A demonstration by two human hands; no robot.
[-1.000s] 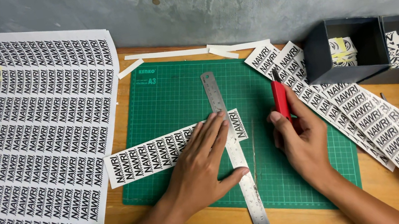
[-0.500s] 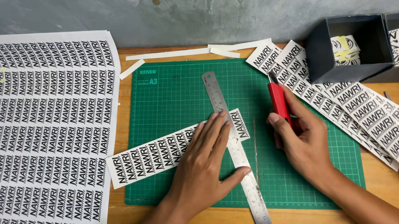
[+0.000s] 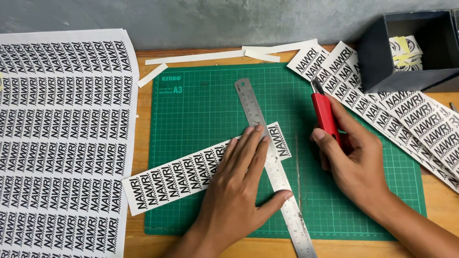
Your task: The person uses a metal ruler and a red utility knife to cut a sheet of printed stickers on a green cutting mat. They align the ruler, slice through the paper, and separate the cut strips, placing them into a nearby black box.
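A green cutting mat (image 3: 201, 100) lies on the wooden table. Across it runs a steel ruler (image 3: 249, 99), nearly upright, laid over the right end of a printed label strip (image 3: 171, 180). My left hand (image 3: 241, 187) presses flat on the strip and the ruler, fingers spread. My right hand (image 3: 354, 162) rests on the mat to the right of the ruler and grips a red utility knife (image 3: 324, 112), blade end pointing away from me. A thin paper sliver (image 3: 297, 167) lies between ruler and right hand.
A large sheet of printed labels (image 3: 47, 148) covers the left side. Several cut label strips (image 3: 439, 129) fan out at the right. Two dark open boxes (image 3: 378, 60) holding cut labels stand at the back right. White paper offcuts (image 3: 201, 57) lie behind the mat.
Both hands stay in about the same place; the view has shifted only slightly. The knife stays off the ruler's edge.
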